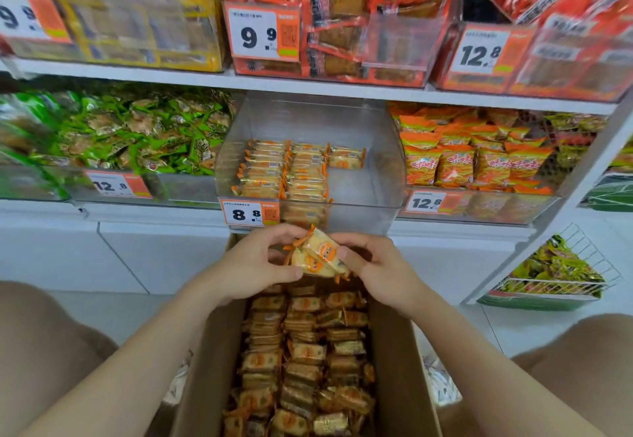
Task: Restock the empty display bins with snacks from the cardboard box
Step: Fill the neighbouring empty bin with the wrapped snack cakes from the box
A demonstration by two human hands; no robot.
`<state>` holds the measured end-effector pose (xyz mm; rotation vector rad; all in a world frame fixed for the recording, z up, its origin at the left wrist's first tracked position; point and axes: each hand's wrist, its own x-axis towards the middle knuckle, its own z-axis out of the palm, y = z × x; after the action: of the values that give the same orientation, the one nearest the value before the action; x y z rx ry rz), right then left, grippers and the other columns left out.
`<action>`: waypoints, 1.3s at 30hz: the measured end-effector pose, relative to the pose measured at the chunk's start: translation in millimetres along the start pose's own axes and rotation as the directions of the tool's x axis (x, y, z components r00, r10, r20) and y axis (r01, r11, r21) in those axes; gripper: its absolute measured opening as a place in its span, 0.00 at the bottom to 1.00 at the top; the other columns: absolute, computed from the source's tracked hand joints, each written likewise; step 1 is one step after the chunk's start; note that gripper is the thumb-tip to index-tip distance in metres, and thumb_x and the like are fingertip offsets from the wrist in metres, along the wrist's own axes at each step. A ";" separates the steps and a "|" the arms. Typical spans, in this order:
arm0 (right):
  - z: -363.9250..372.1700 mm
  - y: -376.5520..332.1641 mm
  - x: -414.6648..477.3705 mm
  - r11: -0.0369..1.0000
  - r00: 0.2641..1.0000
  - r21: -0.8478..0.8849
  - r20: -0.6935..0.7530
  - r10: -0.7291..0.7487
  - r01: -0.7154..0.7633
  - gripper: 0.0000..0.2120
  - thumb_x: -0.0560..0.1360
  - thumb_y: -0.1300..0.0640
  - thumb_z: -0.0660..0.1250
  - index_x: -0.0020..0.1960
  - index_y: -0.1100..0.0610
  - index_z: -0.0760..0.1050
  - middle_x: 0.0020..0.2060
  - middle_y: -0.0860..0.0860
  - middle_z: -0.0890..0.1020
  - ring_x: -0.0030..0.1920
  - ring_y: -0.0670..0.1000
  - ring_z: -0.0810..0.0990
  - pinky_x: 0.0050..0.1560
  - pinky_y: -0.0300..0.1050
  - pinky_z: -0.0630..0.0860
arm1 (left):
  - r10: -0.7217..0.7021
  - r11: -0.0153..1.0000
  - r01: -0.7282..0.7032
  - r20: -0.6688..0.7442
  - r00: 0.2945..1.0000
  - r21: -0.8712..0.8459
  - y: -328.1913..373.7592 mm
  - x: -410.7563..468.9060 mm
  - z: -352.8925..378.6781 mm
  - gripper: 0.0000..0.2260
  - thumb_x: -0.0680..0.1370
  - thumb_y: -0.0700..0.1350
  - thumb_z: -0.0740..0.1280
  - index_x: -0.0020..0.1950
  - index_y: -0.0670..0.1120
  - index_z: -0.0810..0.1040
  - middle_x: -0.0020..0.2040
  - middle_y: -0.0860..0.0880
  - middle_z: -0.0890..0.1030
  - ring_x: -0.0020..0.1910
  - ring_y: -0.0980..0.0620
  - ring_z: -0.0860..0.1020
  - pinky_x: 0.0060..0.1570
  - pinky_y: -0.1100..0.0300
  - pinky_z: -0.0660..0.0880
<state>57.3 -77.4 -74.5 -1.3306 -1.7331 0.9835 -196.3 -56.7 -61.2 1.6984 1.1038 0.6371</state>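
A small stack of yellow snack packets with orange trim (317, 255) is held over the far end of the cardboard box (394, 351). My left hand (260, 262) pinches the stack from the left, and my right hand (373, 262) grips it from the right. The box below is filled with several rows of the same packets (301, 351). Straight ahead stands a clear display bin (376, 179) tagged 8.8. Two neat rows of packets (284, 173) fill its left side, and its right side is bare.
Neighbouring bins hold green packets (120, 132) on the left and orange bags (472, 152) on the right. The shelf above carries yellow and red packs. A wire basket (555, 272) of yellow-green snacks hangs at the lower right. My knees flank the box.
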 end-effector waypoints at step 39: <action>-41.2 3.8 207.2 0.370 0.934 -0.895 -0.121 0.337 -0.250 0.40 0.82 0.58 0.66 0.82 0.67 0.45 0.76 0.66 0.65 0.75 0.69 0.64 0.70 0.59 0.69 | 0.152 0.720 -0.202 0.134 0.979 0.664 50.2 125.0 -27.9 0.17 0.75 0.64 0.74 0.36 0.52 0.80 0.33 0.55 0.80 0.34 0.58 0.78 0.39 0.50 0.79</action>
<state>54.0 131.0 -39.9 -2.3856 -2.2482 0.1418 -143.5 61.1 -13.9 2.4630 1.2132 0.2822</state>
